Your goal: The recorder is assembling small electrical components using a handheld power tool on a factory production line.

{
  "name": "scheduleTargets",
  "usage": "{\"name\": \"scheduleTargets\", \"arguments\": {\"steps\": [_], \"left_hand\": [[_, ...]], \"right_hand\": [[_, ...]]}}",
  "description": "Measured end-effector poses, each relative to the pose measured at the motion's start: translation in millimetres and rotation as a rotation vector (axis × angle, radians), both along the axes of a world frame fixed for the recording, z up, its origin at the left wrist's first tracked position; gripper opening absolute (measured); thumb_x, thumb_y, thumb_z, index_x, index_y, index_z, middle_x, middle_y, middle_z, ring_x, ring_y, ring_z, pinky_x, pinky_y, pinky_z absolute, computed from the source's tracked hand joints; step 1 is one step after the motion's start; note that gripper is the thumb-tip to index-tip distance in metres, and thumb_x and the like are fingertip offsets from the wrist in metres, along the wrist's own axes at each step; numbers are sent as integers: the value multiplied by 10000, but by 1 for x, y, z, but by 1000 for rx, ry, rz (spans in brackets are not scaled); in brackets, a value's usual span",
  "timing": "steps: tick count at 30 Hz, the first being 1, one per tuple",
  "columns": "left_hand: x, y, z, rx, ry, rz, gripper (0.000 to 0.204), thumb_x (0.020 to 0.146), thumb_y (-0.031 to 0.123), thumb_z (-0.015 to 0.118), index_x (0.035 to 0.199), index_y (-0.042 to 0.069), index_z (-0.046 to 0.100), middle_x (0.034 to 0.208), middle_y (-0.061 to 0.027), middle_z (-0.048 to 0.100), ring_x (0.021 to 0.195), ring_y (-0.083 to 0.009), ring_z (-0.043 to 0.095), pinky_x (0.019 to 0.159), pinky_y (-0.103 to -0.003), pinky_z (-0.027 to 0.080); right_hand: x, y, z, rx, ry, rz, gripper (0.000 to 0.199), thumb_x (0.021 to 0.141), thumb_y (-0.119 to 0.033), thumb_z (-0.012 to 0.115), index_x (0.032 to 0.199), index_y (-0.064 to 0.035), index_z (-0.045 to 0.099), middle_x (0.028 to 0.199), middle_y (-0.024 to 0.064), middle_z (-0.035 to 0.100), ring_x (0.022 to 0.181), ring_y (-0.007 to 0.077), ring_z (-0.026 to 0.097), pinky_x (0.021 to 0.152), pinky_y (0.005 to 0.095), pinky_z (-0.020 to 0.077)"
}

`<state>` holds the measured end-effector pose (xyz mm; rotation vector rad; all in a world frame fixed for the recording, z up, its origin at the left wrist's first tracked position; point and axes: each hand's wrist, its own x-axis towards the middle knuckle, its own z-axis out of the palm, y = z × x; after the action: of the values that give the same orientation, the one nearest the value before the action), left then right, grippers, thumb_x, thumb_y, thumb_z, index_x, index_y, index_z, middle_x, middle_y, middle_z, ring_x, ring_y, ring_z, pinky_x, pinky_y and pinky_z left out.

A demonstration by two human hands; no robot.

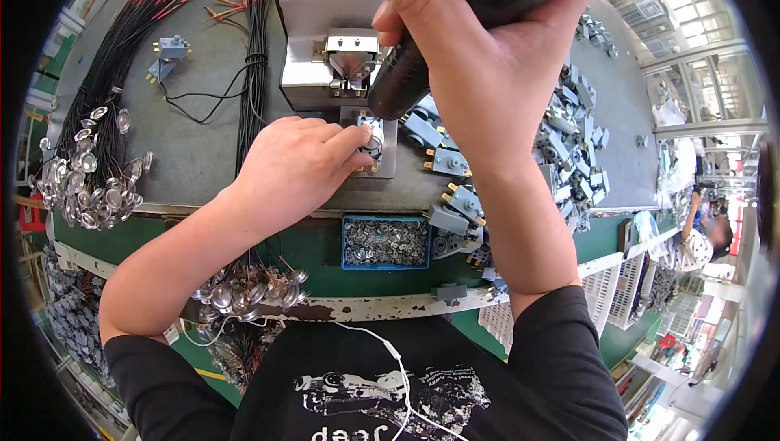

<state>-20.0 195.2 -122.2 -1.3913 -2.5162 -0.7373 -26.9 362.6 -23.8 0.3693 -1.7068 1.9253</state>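
Observation:
My right hand (pixel 496 59) is wrapped round a black power screwdriver (pixel 406 75), whose body runs out of the top of the view. Its nose points down beside the metal fixture plate (pixel 390 166). On that plate lies a small blue-grey switch box (pixel 372 123) with brass terminals and a round silver part. My left hand (pixel 296 157) pinches this box with thumb and fingertips, which partly cover it. Behind the plate stands a white-and-grey bench machine (pixel 325 10) with a metal head. The tool hides part of the machine.
Several blue-grey switch boxes (pixel 561 144) are heaped to the right. A blue tray (pixel 386 265) of small metal parts sits in front. At left lie bundles of black wires (pixel 101 75) with red ends and silver discs (pixel 89 173). Another person (pixel 699 246) is at far right.

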Motion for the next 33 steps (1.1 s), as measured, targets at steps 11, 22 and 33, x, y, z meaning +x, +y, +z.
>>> {"name": "scheduleTargets", "arguments": {"steps": [11,22,33], "left_hand": [[2,-2,3,-70,-3,13,264,915,270,713,1071,63,662,751,-65,675,744,-266,686,677,-420,523],[2,-5,3,-83,-19,34,257,916,272,711,1066,70,661,753,-53,675,759,-257,692,690,-410,528],[2,1,7,-91,-8,14,249,921,270,704,1044,62,647,747,-60,671,761,-260,692,689,-404,527]], "right_hand": [[1,-10,-7,-12,6,31,609,856,108,744,1317,-20,368,956,81,652,816,129,671,700,262,567],[-5,-12,1,-17,-11,88,578,861,67,776,1292,-24,402,941,68,658,805,122,671,693,256,563],[-11,-9,0,-2,-3,179,572,880,73,750,1306,-19,380,948,63,654,822,121,670,710,253,563]]}}
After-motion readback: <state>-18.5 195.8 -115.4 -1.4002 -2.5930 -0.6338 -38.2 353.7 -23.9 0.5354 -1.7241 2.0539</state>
